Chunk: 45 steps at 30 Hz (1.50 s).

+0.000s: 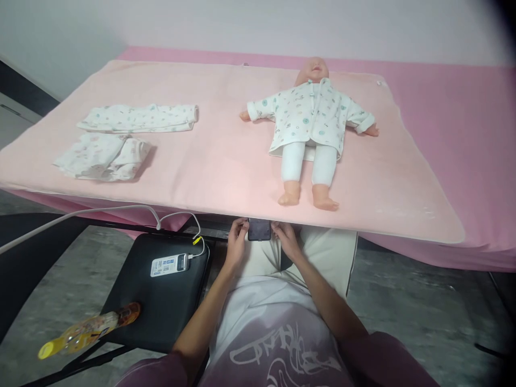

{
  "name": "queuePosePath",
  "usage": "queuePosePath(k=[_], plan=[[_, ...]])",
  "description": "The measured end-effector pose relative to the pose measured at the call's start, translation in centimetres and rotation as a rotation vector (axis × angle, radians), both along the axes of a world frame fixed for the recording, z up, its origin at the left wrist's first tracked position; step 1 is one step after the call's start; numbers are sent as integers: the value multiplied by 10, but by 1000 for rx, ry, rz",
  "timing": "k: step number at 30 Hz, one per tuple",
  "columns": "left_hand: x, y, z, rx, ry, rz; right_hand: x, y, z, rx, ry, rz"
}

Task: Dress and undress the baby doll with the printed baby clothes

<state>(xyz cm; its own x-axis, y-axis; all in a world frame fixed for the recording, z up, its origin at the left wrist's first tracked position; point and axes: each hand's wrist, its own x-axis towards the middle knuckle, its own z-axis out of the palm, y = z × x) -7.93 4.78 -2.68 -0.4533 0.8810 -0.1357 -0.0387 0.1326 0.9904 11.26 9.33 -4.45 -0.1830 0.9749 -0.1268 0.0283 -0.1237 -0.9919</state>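
Note:
Below the near edge of the table, my left hand and my right hand grip the two sides of a dark phone over my lap. The fingers of both hands are closed at its edges, and the table edge hides its far end. A baby doll lies on its back on the pink mat, arms spread, in a patterned white jacket and white leggings. To the left on the mat are a folded patterned garment and a bundled white cloth.
A black chair stands at the left. On it are a white power bank with a white cable, and a bottle with a yellow cap. Pink cloth shows around the mat, and a pale wall rises behind.

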Motion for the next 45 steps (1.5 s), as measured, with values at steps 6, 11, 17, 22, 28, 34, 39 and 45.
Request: queuePosePath(k=[6, 11, 17, 22, 28, 34, 39, 45], plan=[[0, -2, 0, 15, 14, -43, -8, 3, 22, 77, -250, 14], [1, -3, 3, 34, 19, -49, -20, 5, 31, 118, -477, -2], [3, -1, -1, 46, 66, -33, -18, 6, 28, 156, -405, -12], [2, -1, 3, 32, -18, -19, -11, 5, 26, 182, -291, 5], [4, 5, 10, 9, -43, 1, -12, -6, 23, 121, -362, -6], [7, 11, 8, 1, -14, 27, -17, -12, 27, 130, -428, -30], [4, 7, 11, 14, -49, 2, -17, -12, 24, 110, -433, -15], [3, 8, 10, 12, -31, -6, -9, -7, 16, 130, -276, 33]])
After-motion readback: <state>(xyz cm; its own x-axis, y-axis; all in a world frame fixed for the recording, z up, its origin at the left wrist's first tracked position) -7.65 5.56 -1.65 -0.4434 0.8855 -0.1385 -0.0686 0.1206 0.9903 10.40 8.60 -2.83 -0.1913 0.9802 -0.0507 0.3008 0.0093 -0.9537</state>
